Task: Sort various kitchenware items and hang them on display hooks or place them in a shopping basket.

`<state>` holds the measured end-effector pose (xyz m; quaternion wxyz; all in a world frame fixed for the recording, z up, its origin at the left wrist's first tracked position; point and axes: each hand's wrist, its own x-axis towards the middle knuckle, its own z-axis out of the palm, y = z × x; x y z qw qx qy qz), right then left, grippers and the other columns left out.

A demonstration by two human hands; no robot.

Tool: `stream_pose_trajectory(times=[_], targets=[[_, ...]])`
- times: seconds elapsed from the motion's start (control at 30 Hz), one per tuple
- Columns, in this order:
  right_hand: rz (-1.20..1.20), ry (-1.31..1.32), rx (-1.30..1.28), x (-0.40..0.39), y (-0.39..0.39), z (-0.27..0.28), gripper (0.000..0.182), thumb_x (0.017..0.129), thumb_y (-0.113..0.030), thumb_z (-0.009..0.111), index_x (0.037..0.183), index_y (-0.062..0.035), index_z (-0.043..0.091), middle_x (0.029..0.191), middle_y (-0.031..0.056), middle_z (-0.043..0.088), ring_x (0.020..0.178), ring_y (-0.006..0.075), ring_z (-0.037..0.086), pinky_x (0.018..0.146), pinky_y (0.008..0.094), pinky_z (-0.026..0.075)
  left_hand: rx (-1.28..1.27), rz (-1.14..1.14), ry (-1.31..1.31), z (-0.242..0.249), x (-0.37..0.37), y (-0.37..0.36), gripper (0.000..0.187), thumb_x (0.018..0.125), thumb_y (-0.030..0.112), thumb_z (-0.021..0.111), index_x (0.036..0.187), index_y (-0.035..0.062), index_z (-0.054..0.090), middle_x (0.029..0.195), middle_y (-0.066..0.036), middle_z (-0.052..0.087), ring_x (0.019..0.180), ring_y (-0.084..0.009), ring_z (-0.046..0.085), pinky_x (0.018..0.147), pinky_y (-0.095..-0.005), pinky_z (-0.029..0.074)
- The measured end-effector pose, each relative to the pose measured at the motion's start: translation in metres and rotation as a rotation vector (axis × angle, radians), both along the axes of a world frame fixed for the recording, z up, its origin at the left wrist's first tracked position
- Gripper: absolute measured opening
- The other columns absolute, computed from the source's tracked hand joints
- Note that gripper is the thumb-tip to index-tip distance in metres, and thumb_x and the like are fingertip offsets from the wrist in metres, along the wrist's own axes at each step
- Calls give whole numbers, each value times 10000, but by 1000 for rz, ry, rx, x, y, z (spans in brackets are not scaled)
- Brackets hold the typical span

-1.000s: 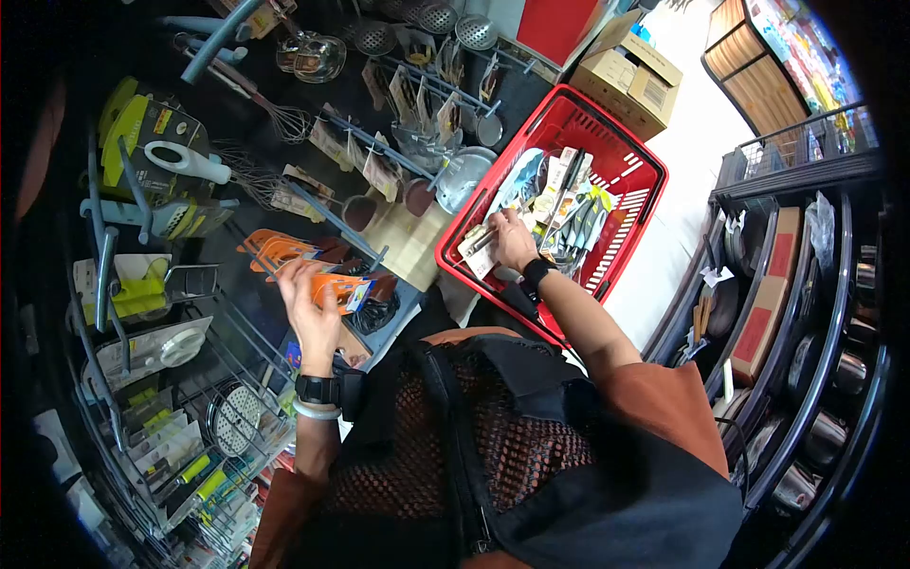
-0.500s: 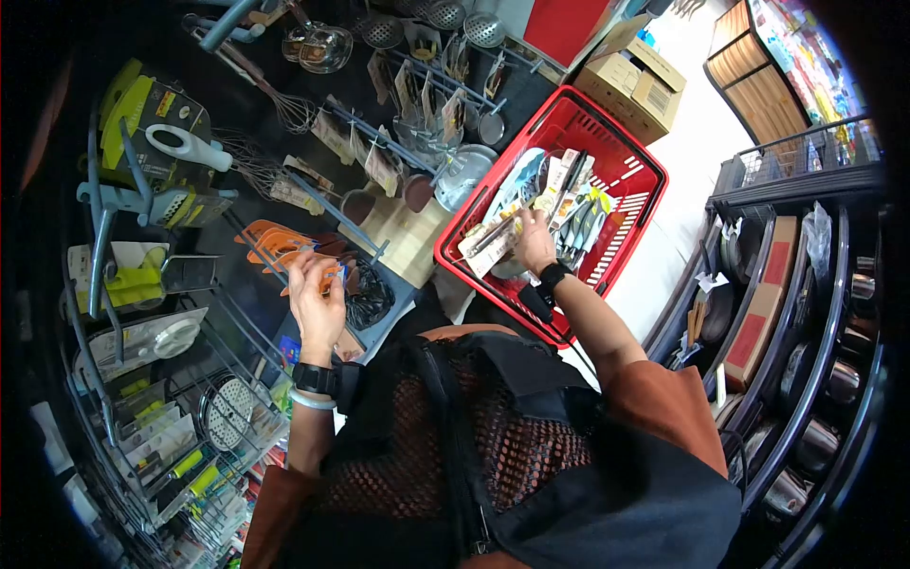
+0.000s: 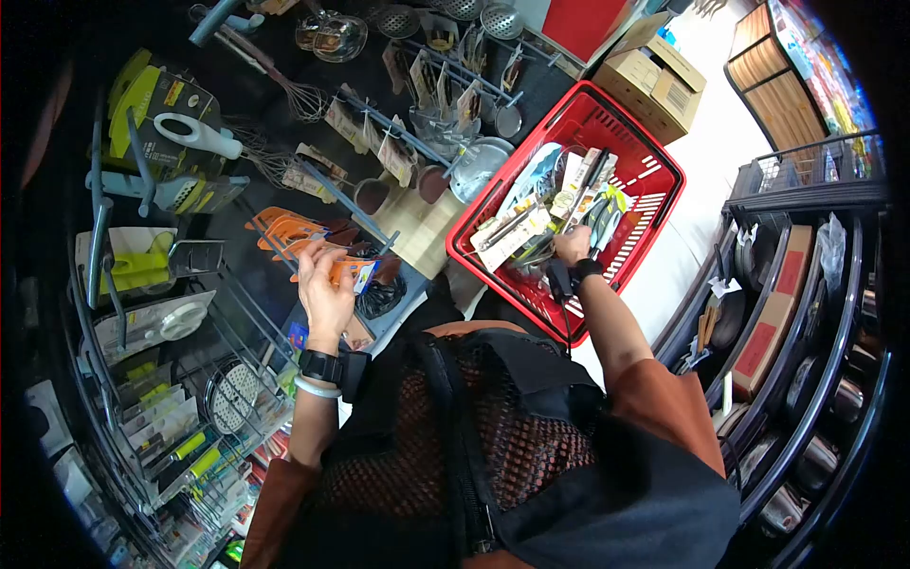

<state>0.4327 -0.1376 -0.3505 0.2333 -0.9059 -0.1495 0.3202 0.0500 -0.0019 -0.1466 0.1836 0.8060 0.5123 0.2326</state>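
My left hand (image 3: 325,292) is closed with bent fingers on a small orange-and-blue package (image 3: 362,273), beside the hanging display. Just beyond it, several orange-carded items (image 3: 284,230) hang from a hook. My right hand (image 3: 572,245) reaches down into the red shopping basket (image 3: 462,220). Its fingers are curled at the lower side of the pile, and what they grip is hidden. Around it lie a carded utensil with a long dark handle (image 3: 514,230) and several green-and-grey handled utensils (image 3: 604,225).
Whisks (image 3: 301,98), ladles and skimmers (image 3: 500,19) hang on hooks ahead. Green-handled tools fill the left rack. A cardboard box (image 3: 654,81) stands behind the basket. Shelves with pans (image 3: 730,313) line the right. A black plastic bag (image 3: 381,296) lies near my left hand.
My right hand has moved off the carded utensil and slid right, nearer the green-and-grey utensils. The package at my left hand shows more. The whole view has shifted slightly.
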Motion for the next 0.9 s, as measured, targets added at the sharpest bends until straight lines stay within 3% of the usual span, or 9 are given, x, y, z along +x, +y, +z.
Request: stream_pose_trajectory(times=[0.07,0.1,0.17,0.27,0.47,0.67,0.77,0.8,0.9], targets=[[0,-25,164,-4,-7,43,245,641,-155,660,806,22,620,740,187,637,663,274,643,628,370,503,-29,13,-29,1,2,-1,226,689,-21,589,909,29,610,1140,-143,479,1033,-280,523,891,-348,405],[15,-83,210,6,-10,11,192,642,-67,639,801,22,577,626,71,593,566,163,601,469,297,458,-27,19,-28,2,3,-1,226,689,-21,589,909,29,610,1140,-143,479,1033,-280,523,891,-348,405],[-44,69,301,20,-30,-6,161,704,-27,638,833,14,552,657,61,586,582,136,607,440,265,447,-40,23,-20,5,4,-2,220,687,-24,589,900,25,610,1135,-140,483,1035,-282,522,897,-347,403],[-67,153,498,3,-37,65,186,812,17,577,960,32,466,770,59,565,600,154,619,463,222,462,-22,28,-113,16,1,0,212,691,-38,580,894,15,610,1101,-132,508,1039,-280,519,910,-353,395],[215,470,880,-32,-14,167,320,816,85,460,1129,23,427,929,86,552,869,181,610,780,272,480,51,-168,-225,65,31,2,171,753,-13,594,923,4,604,1045,-109,558,957,-207,565,793,-289,474],[777,375,928,-91,44,201,173,789,111,490,933,15,500,821,67,588,841,156,593,758,283,469,-77,-362,-541,90,90,1,588,651,134,763,1146,-19,487,1086,-156,553,985,-224,565,821,-317,459],[920,440,848,-112,60,203,166,797,92,503,939,7,492,815,71,586,819,141,589,742,277,466,-352,-328,-749,83,95,-2,416,659,106,777,997,-28,574,926,-112,638,811,-153,621,722,-281,495],[937,468,860,-119,62,203,188,794,95,502,958,4,491,816,71,589,815,145,591,739,281,466,-353,-287,-861,87,101,-5,233,690,67,750,862,-22,620,781,-71,659,689,-125,624,628,-258,500],[1020,544,783,-128,65,194,338,772,78,535,1092,-13,473,878,94,588,886,190,587,787,311,452,-256,-217,-836,72,98,-5,137,706,36,726,797,-15,637,735,-72,658,662,-121,626,590,-253,497]])
